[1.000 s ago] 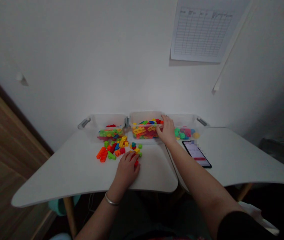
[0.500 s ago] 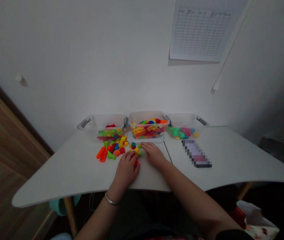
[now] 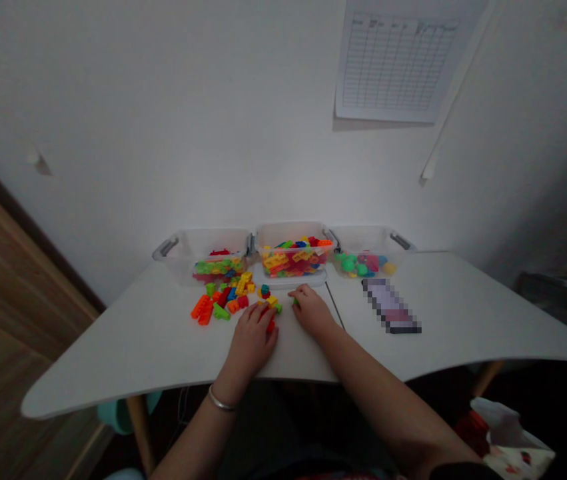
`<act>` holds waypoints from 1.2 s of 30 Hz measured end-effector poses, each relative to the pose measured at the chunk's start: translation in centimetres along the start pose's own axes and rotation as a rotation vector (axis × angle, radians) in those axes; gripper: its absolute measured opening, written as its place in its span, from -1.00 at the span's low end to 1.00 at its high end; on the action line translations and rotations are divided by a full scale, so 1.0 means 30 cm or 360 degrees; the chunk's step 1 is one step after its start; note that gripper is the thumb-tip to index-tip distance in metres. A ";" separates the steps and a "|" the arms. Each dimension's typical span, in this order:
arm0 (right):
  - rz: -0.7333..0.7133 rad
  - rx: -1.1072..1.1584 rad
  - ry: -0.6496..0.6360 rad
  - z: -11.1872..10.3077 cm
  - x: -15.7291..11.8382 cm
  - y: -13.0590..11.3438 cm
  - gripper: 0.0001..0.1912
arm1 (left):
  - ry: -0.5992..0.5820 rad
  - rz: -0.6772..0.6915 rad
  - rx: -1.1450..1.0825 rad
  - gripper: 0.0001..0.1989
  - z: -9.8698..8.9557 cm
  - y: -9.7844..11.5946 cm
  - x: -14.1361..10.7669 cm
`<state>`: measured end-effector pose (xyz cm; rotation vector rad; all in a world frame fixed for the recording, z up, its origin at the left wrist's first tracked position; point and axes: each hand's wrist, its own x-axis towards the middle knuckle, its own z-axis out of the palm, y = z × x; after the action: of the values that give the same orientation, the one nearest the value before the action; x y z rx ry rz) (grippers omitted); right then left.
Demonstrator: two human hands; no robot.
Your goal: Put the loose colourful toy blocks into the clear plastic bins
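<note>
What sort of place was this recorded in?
Likely a plain indoor room, perhaps a home or small workroom: a white tabletop stands by a white wall, three clear bins of colorful plastic pieces line its back, and a printed grid sheet hangs above.

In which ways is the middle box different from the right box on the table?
The middle box is heaped near its rim with bricks; the right box holds only a low layer. The middle box shows angular bricks; the right box shows rounder pieces. Both boxes are see-through and stand open.
</note>
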<state>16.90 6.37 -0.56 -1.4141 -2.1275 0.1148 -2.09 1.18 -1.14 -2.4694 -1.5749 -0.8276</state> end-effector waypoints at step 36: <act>0.0172 0.0374 0.0906 -0.257 0.291 0.134 -0.58 | 0.0015 0.0003 -0.0024 -0.63 0.005 -0.007 -0.001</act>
<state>21.69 13.87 7.94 -1.2393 -1.5209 0.0000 -2.22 1.29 -1.32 -2.4730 -1.5692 -0.8526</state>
